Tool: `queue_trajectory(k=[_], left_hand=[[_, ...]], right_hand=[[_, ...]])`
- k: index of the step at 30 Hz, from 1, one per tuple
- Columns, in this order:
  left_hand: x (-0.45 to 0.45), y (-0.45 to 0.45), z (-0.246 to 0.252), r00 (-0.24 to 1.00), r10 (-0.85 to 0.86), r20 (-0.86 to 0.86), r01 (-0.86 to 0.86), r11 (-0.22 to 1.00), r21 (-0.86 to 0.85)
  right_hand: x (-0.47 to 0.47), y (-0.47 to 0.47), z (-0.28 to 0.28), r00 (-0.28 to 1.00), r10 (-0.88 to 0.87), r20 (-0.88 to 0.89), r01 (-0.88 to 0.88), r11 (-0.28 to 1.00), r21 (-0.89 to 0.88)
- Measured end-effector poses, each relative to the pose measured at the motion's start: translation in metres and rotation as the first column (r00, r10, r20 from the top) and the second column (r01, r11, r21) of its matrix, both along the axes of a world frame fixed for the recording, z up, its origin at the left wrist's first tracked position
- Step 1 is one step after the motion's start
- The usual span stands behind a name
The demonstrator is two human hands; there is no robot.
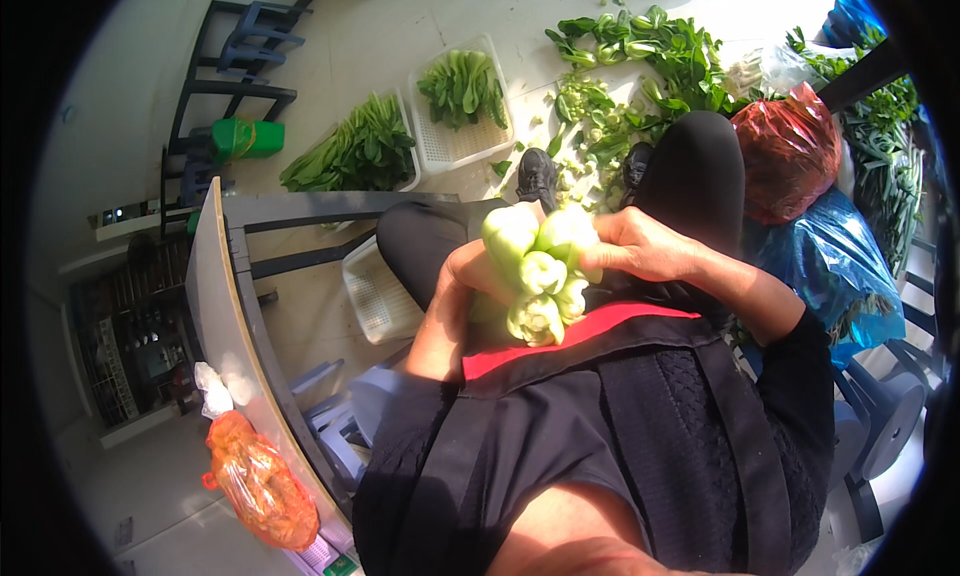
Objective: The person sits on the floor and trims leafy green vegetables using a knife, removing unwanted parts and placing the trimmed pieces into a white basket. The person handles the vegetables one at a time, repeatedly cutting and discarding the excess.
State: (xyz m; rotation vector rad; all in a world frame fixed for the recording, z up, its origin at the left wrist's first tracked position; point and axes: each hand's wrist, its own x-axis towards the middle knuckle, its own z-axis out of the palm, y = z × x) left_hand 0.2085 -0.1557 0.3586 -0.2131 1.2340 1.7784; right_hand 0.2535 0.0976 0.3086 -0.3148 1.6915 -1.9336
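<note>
A bunch of bok choy (541, 272) sits above my lap, its pale, cut bases turned up towards my chest. My left hand (474, 268) wraps the bunch from the left, with most of its fingers hidden behind the stalks. From the other side, my right hand (641, 246) grips it with the thumb across the nearest stalk. The leafy ends are hidden beneath. Just under the bunch lies the red band of my dark apron (600, 322).
On the floor ahead are a white basket of greens (487, 137), a second heap of greens (360, 144), and loose bok choy (675, 50) among trimmings (592, 137). Red (787, 156) and blue (832, 253) plastic bags stand right; a table (225, 291) is left.
</note>
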Motion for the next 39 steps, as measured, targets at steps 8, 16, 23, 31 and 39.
queue_trajectory(k=[8, 16, 23, 31, 39], left_hand=[[-0.003, -0.008, 0.006, 0.998, -0.049, -0.045, 0.053, 0.994, 0.091], [0.002, -0.009, 0.002, 0.982, 0.180, 0.048, -0.182, 0.982, 0.040], [-0.004, 0.003, -0.008, 0.978, -0.202, -0.051, 0.208, 0.957, 0.201], [-0.034, 0.013, -0.057, 0.759, -0.523, -0.389, 0.650, 0.647, 0.398], [-0.040, 0.020, -0.064, 0.672, -0.599, -0.435, 0.740, 0.556, 0.379]], right_hand=[[0.009, -0.002, 0.001, 0.930, 0.103, 0.352, -0.078, 0.993, -0.083], [-0.004, 0.017, 0.014, 0.964, 0.071, 0.258, -0.055, 0.996, -0.072], [-0.043, 0.012, 0.035, 0.913, 0.034, -0.407, 0.155, 0.893, 0.422], [-0.054, 0.016, 0.054, 0.754, 0.271, -0.598, 0.054, 0.882, 0.467], [-0.045, 0.012, 0.046, 0.797, 0.287, -0.532, -0.013, 0.888, 0.459]])
